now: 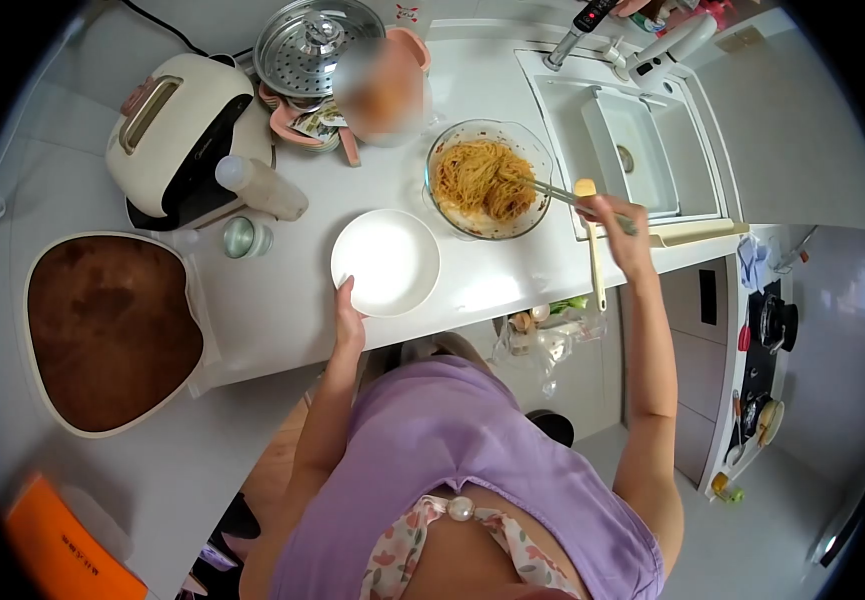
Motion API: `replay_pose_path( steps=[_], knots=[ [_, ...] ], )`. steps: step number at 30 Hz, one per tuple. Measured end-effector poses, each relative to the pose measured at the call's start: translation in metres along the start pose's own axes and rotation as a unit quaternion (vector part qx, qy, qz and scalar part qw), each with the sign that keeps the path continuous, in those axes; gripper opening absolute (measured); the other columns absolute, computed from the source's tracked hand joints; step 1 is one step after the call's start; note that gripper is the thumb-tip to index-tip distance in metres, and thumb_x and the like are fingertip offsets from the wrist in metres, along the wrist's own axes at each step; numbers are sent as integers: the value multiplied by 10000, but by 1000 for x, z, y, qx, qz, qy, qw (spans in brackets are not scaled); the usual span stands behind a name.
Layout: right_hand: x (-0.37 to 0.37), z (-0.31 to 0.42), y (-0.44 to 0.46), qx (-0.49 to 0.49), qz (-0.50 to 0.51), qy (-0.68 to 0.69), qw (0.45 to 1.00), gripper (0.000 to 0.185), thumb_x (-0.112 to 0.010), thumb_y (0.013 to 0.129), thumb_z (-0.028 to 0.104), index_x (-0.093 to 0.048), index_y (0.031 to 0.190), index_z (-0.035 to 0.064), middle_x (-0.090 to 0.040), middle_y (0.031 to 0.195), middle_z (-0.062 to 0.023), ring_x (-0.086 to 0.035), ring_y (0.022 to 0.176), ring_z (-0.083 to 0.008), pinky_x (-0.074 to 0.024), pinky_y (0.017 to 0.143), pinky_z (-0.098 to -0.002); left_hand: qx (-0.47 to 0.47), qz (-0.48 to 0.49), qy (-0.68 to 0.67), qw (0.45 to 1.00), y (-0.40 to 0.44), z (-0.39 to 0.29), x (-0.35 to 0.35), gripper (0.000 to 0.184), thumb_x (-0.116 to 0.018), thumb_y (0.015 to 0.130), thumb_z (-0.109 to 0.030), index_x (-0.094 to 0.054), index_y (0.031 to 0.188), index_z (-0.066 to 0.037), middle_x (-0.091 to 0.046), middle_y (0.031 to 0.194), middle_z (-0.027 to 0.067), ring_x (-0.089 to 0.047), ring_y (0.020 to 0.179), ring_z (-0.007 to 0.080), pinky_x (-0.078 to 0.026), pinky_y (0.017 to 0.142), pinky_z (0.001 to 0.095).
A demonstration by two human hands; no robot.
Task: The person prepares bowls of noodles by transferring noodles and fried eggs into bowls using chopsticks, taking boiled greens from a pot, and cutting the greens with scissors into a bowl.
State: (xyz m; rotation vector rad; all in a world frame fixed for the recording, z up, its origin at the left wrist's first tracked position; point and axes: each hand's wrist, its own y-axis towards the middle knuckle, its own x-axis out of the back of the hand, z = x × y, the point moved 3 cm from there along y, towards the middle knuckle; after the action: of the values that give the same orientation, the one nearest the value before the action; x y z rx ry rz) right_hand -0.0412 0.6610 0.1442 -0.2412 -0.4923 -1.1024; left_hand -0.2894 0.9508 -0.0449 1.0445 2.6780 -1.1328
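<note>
My left hand (349,320) grips the near left edge of a round white plate (389,262), thumb over the rim. The plate's inside is bare. In my right hand (618,228) is a pair of chopsticks (557,193), their tips in the sauced noodles (481,178). These noodles lie in a clear glass bowl (465,233) on the white counter, just beyond the plate and to its right. A spatula (596,265) with a yellowish head lies at the counter's edge, partly behind my right hand.
A sink (565,150) with a white basin is at the right. On the left stand a cream appliance (188,135), a bottle (263,188), a small glass (246,238) and a brown-topped stool or bin (118,330). Behind the bowl are a steamer pot (298,75) and pink-handled cookware.
</note>
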Motion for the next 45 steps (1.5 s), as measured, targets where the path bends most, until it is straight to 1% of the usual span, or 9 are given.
replay_pose_path(
  steps=[6, 9, 17, 21, 26, 33, 39, 41, 45],
  knots=[
    [-7, -12, -4, 16, 28, -146, 989, 204, -590, 834, 194, -651, 850, 0, -622, 706, -101, -559, 622, -151, -443, 580, -291, 2, 40, 109, 993, 2, -12, -4, 649, -393, 847, -496, -361, 1248, 13, -490, 1136, 143, -585, 755, 169, -423, 409, 249],
    [-40, -3, -9, 115, 93, -94, 985, 192, -586, 825, 165, -639, 852, -17, -625, 754, -126, -579, 658, -227, -460, 628, -290, -20, 39, 171, 984, 6, -11, -2, 620, -348, 863, -535, -404, 1186, -9, -545, 1032, 92, -579, 741, 138, -389, 427, 236],
    [2, -14, -19, -41, -11, -16, 999, 197, -621, 804, 185, -663, 768, -4, -636, 683, -63, -579, 662, -115, -455, 623, -245, -71, 11, 234, 970, 0, -24, -7, 676, -310, 864, -579, -369, 1226, -12, -536, 1024, 109, -579, 729, 145, -422, 437, 233],
    [-35, 6, -28, 62, 67, -120, 989, 149, -652, 774, 126, -623, 761, -19, -613, 696, -90, -563, 602, -171, -444, 579, -259, -58, 49, 200, 977, 3, -21, -5, 710, -313, 872, -547, -261, 1300, 16, -432, 1178, 185, -587, 815, 201, -477, 414, 226],
    [-44, -4, -27, 131, -37, -166, 977, 160, -638, 789, 133, -621, 784, -26, -613, 693, -93, -572, 593, -160, -448, 558, -246, -62, 57, 185, 979, -2, -24, -8, 728, -296, 875, -564, -227, 1321, 8, -396, 1230, 197, -549, 989, 246, -531, 574, 289],
    [-11, -22, -49, -108, -97, 92, 985, 184, -591, 829, 119, -625, 800, -60, -626, 705, -85, -620, 645, -140, -498, 605, -232, -70, 56, 179, 980, 3, -14, -3, 717, -306, 882, -550, -220, 1325, 8, -383, 1251, 199, -528, 1035, 275, -524, 713, 345],
    [-58, -40, -54, 173, -161, -137, 962, 41, -626, 763, 21, -610, 762, -17, -571, 682, -114, -557, 585, -198, -437, 546, -265, -65, 88, 152, 982, -9, -12, -13, 672, -307, 898, -511, -222, 1315, 9, -400, 1225, 200, -536, 1019, 270, -528, 698, 342],
    [-75, -68, -57, 15, -250, 53, 967, 161, -546, 848, 94, -583, 757, -33, -588, 676, -97, -578, 593, -173, -460, 554, -246, -56, 105, 140, 983, -13, -11, -15, 667, -308, 900, -508, -213, 1318, 4, -399, 1224, 201, -532, 1024, 267, -526, 705, 343],
    [-92, -106, -57, -153, -369, 416, 817, 327, -476, 897, 273, -521, 872, -50, -583, 673, -128, -572, 580, -175, -474, 544, -233, -61, 97, 163, 980, -20, -4, -14, 660, -307, 902, -502, -206, 1322, -4, -391, 1230, 201, -519, 1042, 263, -517, 730, 345]
  ],
)
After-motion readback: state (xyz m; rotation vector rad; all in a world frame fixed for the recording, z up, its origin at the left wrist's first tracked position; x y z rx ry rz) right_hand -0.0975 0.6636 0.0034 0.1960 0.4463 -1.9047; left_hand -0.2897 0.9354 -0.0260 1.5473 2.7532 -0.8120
